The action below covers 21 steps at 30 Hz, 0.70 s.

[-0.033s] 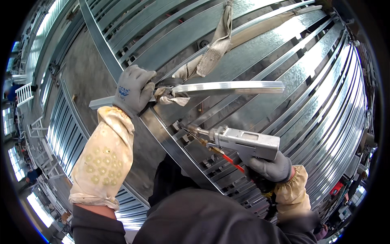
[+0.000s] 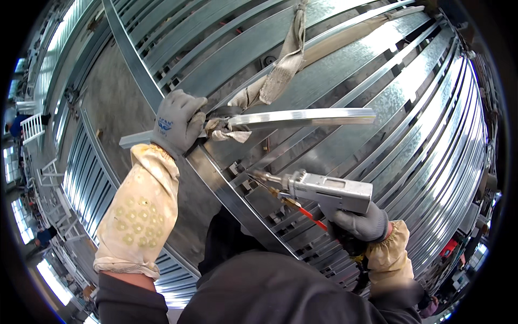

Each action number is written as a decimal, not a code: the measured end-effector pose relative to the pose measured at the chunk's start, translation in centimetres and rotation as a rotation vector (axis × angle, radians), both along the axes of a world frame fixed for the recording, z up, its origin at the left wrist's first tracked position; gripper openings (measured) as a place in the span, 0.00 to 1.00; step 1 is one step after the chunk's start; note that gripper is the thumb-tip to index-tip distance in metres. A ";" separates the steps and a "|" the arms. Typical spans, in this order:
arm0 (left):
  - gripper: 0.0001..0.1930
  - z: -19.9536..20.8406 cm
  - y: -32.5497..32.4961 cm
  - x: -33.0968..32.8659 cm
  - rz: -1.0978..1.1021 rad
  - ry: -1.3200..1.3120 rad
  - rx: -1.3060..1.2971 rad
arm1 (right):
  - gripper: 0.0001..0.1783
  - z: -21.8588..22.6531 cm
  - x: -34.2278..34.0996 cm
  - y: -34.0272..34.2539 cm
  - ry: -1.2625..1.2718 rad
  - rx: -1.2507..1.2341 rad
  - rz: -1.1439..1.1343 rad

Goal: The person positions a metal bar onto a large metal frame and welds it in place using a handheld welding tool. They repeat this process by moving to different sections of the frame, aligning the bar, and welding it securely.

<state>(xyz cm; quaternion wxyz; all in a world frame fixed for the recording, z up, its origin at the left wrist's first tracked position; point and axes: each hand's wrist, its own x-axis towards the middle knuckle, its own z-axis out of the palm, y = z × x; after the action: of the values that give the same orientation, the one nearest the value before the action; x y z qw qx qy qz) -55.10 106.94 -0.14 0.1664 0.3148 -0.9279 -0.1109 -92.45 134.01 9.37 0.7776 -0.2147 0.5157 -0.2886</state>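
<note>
ok so looking down here, the left hand [image 2: 179, 121] is curled pretty tight around a metal bar [image 2: 307, 117], right beside a knotted cloth strip [image 2: 283, 70] (the undersides of the fingers are hidden, fwiw). The bar runs nearly straight left to right, lying across the metal slats [image 2: 216, 65], with its long end pointing off to the right and a shorter bit poking out past the wrist.

The right hand [image 2: 364, 220] is closed around the handle of a silver gun-shaped tool [image 2: 332, 188], with a red cable [image 2: 312, 216] underneath. Can't tell if a finger's on a trigger.

The bit that matters imo: the tool's nozzle points left and slightly away from the body, with its tip just beside the frame rail [image 2: 229, 194], on the slat side. The bar is further up from the tip, and the two look apart. The left hand is the nearer one to the bar, obviously, while the right hand sits well back behind the nozzle
</note>
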 end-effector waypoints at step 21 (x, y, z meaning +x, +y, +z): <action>0.23 -3.7 -1.9 1.6 -0.045 -0.046 -0.010 | 0.19 -11.0 -5.2 6.7 0.027 -0.265 -0.165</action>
<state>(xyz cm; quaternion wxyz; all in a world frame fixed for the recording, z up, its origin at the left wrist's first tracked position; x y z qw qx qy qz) -53.45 105.01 -3.89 0.1443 0.2954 -0.9388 -0.1026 -97.70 140.67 -1.64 0.7091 -0.2764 0.4995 -0.4138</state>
